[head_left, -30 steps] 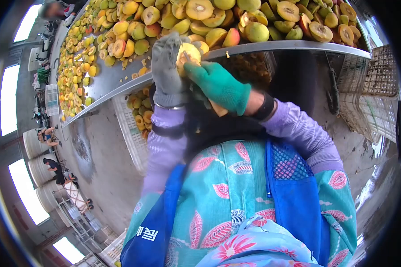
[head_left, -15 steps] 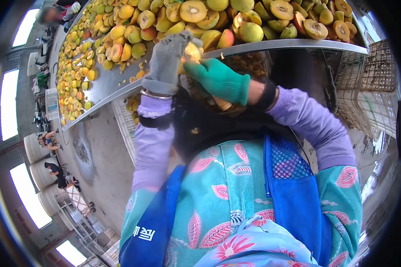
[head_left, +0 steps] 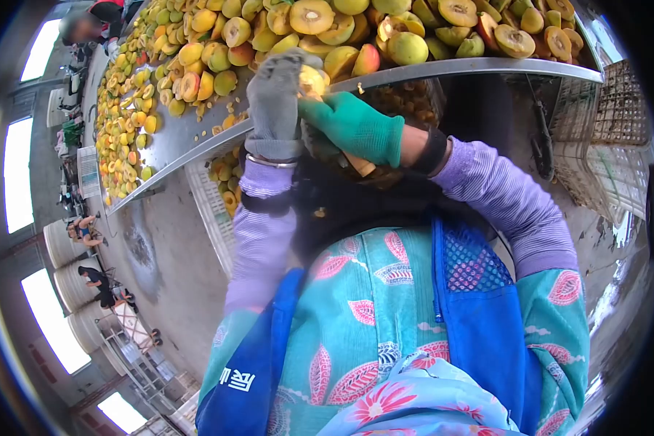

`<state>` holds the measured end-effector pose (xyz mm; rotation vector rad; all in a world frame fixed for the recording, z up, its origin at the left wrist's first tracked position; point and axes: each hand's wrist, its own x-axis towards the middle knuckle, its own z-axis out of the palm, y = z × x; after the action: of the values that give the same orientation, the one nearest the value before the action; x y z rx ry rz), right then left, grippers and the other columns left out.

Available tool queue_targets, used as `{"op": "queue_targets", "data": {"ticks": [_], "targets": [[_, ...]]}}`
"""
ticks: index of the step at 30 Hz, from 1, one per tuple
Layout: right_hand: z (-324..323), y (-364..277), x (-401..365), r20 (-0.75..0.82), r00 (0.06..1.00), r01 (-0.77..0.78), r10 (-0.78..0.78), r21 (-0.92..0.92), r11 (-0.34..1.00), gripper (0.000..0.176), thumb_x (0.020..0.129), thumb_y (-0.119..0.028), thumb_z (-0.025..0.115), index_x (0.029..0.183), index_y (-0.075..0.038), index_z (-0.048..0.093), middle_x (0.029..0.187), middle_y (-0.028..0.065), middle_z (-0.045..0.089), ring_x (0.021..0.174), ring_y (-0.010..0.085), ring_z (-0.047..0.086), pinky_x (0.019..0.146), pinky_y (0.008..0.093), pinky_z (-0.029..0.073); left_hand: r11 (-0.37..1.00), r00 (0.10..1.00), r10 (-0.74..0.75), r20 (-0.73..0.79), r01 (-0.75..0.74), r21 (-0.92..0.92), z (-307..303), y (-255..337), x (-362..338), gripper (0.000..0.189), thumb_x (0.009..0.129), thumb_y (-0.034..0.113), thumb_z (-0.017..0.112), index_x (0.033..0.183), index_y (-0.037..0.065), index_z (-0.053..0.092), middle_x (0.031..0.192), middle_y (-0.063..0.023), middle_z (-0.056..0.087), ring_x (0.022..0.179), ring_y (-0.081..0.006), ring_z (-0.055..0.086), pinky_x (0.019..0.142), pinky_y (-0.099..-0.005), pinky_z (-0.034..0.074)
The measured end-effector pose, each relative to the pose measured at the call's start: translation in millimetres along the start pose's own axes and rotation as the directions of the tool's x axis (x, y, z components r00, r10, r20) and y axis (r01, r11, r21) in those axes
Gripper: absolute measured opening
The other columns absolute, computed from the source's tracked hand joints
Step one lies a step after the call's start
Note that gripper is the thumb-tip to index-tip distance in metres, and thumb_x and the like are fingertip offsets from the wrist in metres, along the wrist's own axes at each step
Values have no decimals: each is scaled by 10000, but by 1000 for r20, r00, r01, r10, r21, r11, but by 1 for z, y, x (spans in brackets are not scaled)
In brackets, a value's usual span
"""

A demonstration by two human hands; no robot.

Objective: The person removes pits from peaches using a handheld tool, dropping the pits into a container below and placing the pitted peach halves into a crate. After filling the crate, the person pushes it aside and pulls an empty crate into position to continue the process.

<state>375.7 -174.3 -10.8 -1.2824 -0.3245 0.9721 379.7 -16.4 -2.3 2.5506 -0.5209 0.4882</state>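
My left hand (head_left: 275, 102), in a grey glove, is closed around a cut yellow peach (head_left: 312, 82) at the table's front edge. Against the same fruit works my right hand (head_left: 362, 131), in a green glove, its fingers wrapped round a tool. A pale wooden handle (head_left: 359, 166) sticks out below that fist; the tool's working end is hidden by the fingers and fruit. Just beyond both hands lie many whole and halved peaches (head_left: 407, 49), some showing their stones.
A metal table (head_left: 174, 149) with a raised rim carries the fruit. Under it stands a white crate (head_left: 211, 207) with peaches inside. Stacked plastic crates (head_left: 596, 145) are at the right. Several people are in the background at left, one in dark clothes (head_left: 102, 285) near large pale tanks.
My left forearm has shifted slightly right, and the gloved hands have turned a little around the peach. The grip on the fruit and tool stays the same.
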Motion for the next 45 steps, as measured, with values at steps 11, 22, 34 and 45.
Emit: {"op": "queue_targets", "data": {"ticks": [11, 22, 34, 45], "targets": [[0, -9, -6, -73, 995, 66, -61, 78, 995, 357, 966, -387, 464, 827, -68, 547, 609, 36, 527, 454, 155, 479, 404, 304, 382, 775, 862, -502, -67, 414, -477, 12, 18, 14, 215, 928, 134, 505, 973, -7, 661, 885, -101, 678, 770, -172, 655, 753, -291, 528], [-2, -20, -15, 117, 993, -43, 1, 360, 932, 296, 958, -379, 517, 862, -103, 563, 670, -20, 525, 499, 86, 447, 438, 236, 359, 887, 944, -328, 38, 322, -332, -2, 7, 12, 203, 869, 192, 602, 990, 47, 676, 798, -83, 679, 691, -180, 657, 621, -284, 517], [10, -27, -19, 30, 997, -76, 73, 152, 985, 405, 975, -423, 443, 784, -77, 532, 613, 24, 508, 483, 141, 466, 440, 300, 382, 988, 987, 152, 55, -152, 2, -17, -3, 15, 261, 824, 103, 542, 1047, 23, 652, 988, -125, 679, 904, -262, 661, 831, -340, 522], [-13, -23, -10, 231, 972, -205, 49, 718, 666, 322, 975, -374, 459, 791, -117, 518, 561, -15, 459, 472, 113, 424, 443, 247, 348, 964, 986, -56, -157, 13, -267, 5, 1, 3, 255, 903, 122, 542, 1123, 23, 625, 1152, -104, 631, 997, -192, 626, 843, -296, 520]]}}
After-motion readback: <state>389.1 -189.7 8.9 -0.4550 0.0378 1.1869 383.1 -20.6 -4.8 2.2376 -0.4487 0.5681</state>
